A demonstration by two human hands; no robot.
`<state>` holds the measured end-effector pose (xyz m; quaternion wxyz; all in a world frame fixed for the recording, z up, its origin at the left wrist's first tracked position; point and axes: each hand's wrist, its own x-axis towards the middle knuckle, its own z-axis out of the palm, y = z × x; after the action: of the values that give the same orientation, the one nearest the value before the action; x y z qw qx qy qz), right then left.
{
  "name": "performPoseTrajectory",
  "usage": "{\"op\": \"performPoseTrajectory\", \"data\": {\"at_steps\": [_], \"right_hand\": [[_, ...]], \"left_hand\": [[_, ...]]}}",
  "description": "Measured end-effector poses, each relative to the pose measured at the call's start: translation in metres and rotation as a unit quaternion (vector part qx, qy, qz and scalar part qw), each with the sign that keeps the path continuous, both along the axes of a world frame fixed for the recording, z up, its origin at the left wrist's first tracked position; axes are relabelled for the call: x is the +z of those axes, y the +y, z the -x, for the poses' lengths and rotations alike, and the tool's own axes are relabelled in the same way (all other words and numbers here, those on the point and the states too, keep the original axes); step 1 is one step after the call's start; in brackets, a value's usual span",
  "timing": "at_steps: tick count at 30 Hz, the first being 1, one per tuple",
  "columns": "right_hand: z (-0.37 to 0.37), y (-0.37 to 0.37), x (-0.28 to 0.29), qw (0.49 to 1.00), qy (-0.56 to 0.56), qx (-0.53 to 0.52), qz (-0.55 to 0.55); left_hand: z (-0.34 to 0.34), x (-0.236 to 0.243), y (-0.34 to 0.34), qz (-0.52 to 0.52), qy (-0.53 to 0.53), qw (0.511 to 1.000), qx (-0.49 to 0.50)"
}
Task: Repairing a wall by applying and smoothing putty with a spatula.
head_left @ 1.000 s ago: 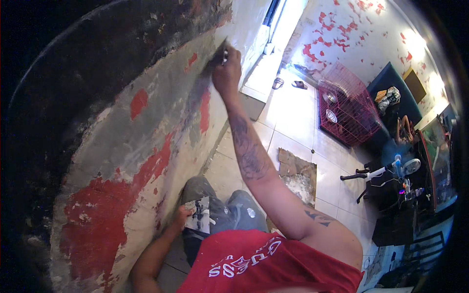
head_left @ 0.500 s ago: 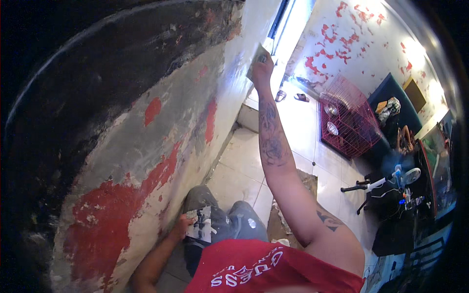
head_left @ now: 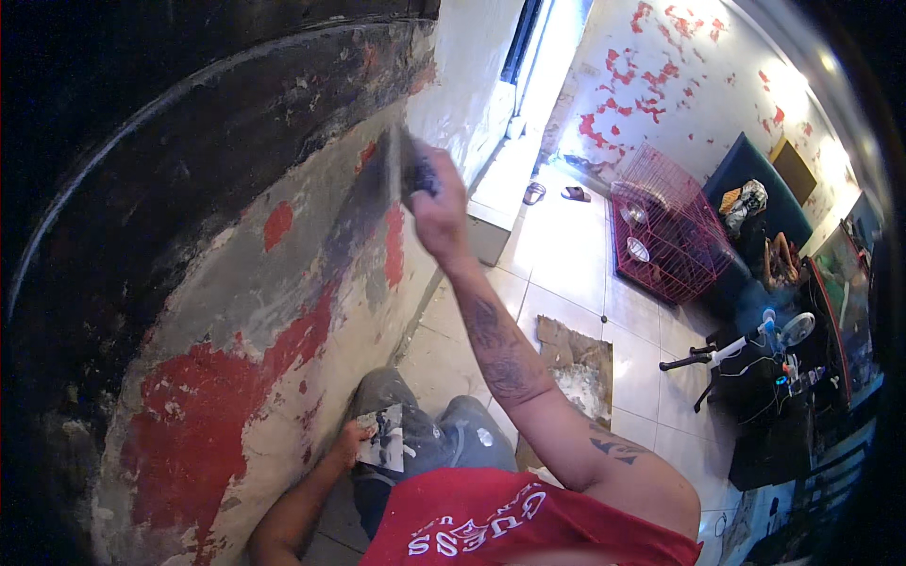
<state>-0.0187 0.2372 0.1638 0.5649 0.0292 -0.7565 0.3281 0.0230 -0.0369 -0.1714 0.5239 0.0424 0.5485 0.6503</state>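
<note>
My right hand (head_left: 441, 206) is closed round the dark handle of a plastering trowel (head_left: 397, 168), its flat blade blurred by motion. The blade lies against or very close to the wall (head_left: 363, 226), on a grey patch near its upper middle. That wall is pale and grey, with red patches and a dark band. Low by my knees, my left hand (head_left: 353, 441) grips the edge of a flat, pale rectangular plate (head_left: 382, 439) with dark smears. Its fingertips are partly hidden.
A worn brown board (head_left: 576, 363) lies on the tiled floor right of my arm. Farther right are a pink wire cage (head_left: 665, 226), a white-and-black stand (head_left: 727, 356) and a person (head_left: 781, 264). Sandals (head_left: 575, 193) lie near the bright doorway. A step (head_left: 489, 236) adjoins the wall.
My right hand has swept the trowel leftward and down, from near the doorway edge onto the grey part of the wall. My left hand and its plate have barely moved.
</note>
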Motion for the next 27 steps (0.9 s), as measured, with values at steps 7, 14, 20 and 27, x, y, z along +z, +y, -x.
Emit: {"op": "performPoseTrajectory", "data": {"at_steps": [7, 14, 20, 27], "right_hand": [[0.037, 0.112, 0.024, 0.984, 0.031, -0.019, 0.175], [0.056, 0.105, 0.025, 0.988, 0.013, -0.030, 0.150], [0.041, 0.059, 0.028, 0.991, 0.018, -0.084, 0.104], [0.029, 0.022, 0.027, 0.994, 0.015, -0.102, 0.033]], "left_hand": [[0.004, -0.017, 0.008, -0.026, -0.029, 0.999, -0.020], [0.002, -0.011, 0.014, -0.072, -0.029, 0.996, -0.038], [0.000, -0.009, 0.010, -0.061, 0.025, 0.996, -0.053], [-0.005, 0.011, 0.007, -0.036, -0.002, 0.999, -0.026]]}}
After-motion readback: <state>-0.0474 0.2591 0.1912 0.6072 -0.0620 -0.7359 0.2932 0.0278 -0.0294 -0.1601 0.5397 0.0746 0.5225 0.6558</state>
